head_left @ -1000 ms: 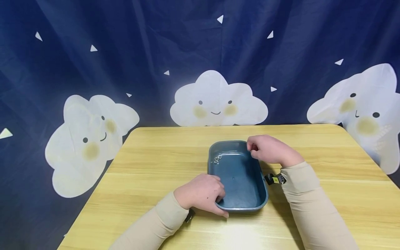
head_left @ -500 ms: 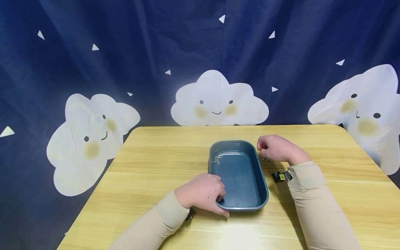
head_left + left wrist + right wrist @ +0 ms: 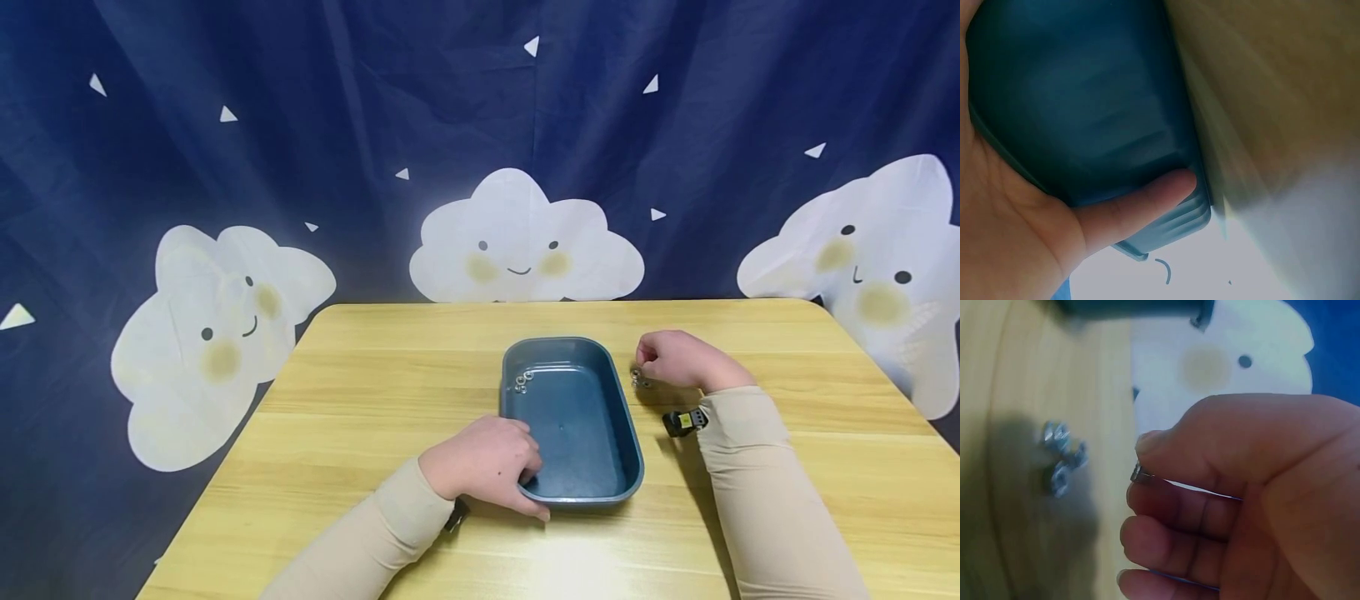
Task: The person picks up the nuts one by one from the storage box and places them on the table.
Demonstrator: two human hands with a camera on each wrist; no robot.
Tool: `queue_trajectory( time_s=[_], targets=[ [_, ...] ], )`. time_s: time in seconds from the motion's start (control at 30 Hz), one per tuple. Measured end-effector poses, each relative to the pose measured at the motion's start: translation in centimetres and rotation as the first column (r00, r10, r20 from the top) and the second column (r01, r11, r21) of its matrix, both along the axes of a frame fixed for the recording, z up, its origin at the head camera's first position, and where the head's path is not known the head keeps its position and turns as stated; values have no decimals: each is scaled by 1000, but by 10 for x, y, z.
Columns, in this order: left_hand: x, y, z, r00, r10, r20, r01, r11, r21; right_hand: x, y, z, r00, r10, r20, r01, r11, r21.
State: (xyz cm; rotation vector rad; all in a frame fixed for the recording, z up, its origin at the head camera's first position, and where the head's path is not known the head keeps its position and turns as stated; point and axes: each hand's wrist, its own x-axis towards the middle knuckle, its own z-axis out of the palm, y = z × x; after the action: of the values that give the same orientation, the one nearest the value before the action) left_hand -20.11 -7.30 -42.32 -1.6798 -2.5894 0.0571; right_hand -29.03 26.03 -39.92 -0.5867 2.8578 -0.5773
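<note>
A dark blue-green rectangular tray [image 3: 573,433] lies on the table, with several small shiny nuts [image 3: 521,381] inside near its far left wall. My left hand [image 3: 487,462] grips the tray's near left corner, fingers over the rim; in the left wrist view its thumb [image 3: 1147,197] presses against the outer wall. Right of the tray, my right hand [image 3: 681,358] is beside a small cluster of metal nuts [image 3: 1060,456] on the table. Between its thumb and index fingertip it pinches one small metal nut [image 3: 1139,473], best seen in the right wrist view. The other fingers are curled.
The pale wooden table [image 3: 360,392] reaches back to a dark blue curtain [image 3: 450,83] printed with white clouds. A small black wrist camera [image 3: 682,422] sits under the right sleeve.
My right hand has moved from above the tray's far right corner rightward to the nuts on the table and now pinches one nut. The left hand stays on the tray.
</note>
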Motion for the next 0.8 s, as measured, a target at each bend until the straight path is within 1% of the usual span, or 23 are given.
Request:
queue_trajectory(
  time_s=[0.17, 0.4, 0.6, 0.8],
  targets=[
    [0, 0, -1, 1000, 0, 1, 0, 1000, 6, -3, 6, -11, 998, -35, 43, 35, 999, -15],
    [0, 0, -1, 1000, -3, -9, 3, 1000, 8, -7, 11, -24, 998, -56, 30, 56, 998, -1],
    [0, 0, -1, 1000, 5, -8, -5, 1000, 1, -7, 9, -28, 997, -67, 38, 67, 998, -8],
    [1, -1, -1, 1000, 13, -1, -13, 1000, 5, -5, 10, -27, 997, -67, 45, 68, 997, -28]
  ],
)
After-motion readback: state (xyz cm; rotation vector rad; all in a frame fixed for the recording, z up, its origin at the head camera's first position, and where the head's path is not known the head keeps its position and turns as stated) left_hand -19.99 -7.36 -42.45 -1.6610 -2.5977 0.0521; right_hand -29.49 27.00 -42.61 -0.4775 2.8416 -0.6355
